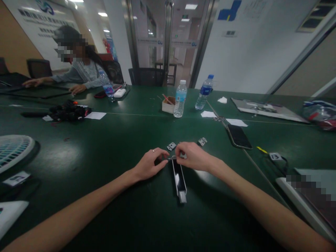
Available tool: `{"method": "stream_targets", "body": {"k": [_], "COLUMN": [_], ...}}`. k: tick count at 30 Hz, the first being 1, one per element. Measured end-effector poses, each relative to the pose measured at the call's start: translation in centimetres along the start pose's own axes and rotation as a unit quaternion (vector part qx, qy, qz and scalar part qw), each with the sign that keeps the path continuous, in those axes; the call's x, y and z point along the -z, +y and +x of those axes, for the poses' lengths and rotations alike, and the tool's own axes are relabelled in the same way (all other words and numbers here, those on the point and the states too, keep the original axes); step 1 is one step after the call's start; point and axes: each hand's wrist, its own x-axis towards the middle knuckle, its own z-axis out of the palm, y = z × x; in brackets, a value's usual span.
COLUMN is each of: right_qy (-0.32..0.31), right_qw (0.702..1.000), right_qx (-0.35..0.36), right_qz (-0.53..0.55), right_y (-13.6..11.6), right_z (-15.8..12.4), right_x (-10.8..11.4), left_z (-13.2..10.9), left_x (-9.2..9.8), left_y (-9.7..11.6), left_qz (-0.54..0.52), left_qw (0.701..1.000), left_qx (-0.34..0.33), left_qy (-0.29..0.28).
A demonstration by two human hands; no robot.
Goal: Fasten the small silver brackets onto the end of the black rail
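A slim white-edged bar with a glossy black face (179, 177) lies flat on the dark green desk (118, 213), its long axis running from the fingers back toward the person, the near end slanting slightly right and ending in a pale, translucent tab (182, 198). Both hands meet at its far end. The right hand (194, 156) is the nearer: its bent fingers come together over that end's right corner, though whether they pinch something small cannot be told. The left hand (150, 164) sits just beside the same end, thumb and forefinger narrowly parted, so the bar lies to the right of those fingertips. Beyond the hands are two small silvery metal plates with holes, one (172, 146) ahead of the left fingertips, the other (202, 141) past the right knuckles.
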Motion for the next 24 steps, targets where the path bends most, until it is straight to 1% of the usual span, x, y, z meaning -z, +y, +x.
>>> {"method": "stream_targets", "body": {"k": [3,5,8,12,14,16,19,21,24], "right_qy": [0.001,0.009,0.03,0.042,0.035,0.015,-0.018,-0.033,-0.054], "right_qw": [0.999,0.998,0.997,0.996,0.992,0.976,0.928,0.902,0.879], "right_qx": [0.042,0.052,0.059,0.039,0.011,-0.011,-0.031,-0.045,-0.066], "right_qz": [0.027,0.04,0.045,0.073,0.124,0.219,0.372,0.429,0.469], "right_y": [-1.4,-1.9,-2.1,-2.2,-2.1,-1.7,-1.0,-0.7,-0.7], "right_z": [-0.2,-0.2,-0.2,-0.2,-0.1,0.0,0.3,0.4,0.3], "right_x": [-1.0,-1.5,-1.8,-1.6,-1.5,-1.7,-2.1,-2.2,-2.0], "left_z": [-0.2,-0.2,-0.3,-0.3,-0.3,-0.4,-0.6,-0.8,-1.1], "left_x": [0.1,0.1,0.1,0.1,0.1,0.1,0.1,0.0,-0.1], "left_y": [0.2,0.2,0.2,0.2,0.2,0.3,0.5,0.5,0.4], "left_qz": [-0.018,-0.031,-0.04,-0.042,-0.042,-0.041,-0.025,-0.004,0.042], "left_qw": [0.999,0.998,0.997,0.995,0.993,0.989,0.983,0.977,0.962], "left_qx": [-0.037,-0.055,-0.062,-0.072,-0.085,-0.1,-0.128,-0.161,-0.22], "left_qy": [0.012,0.019,0.036,0.056,0.076,0.098,0.128,0.141,0.158]}}
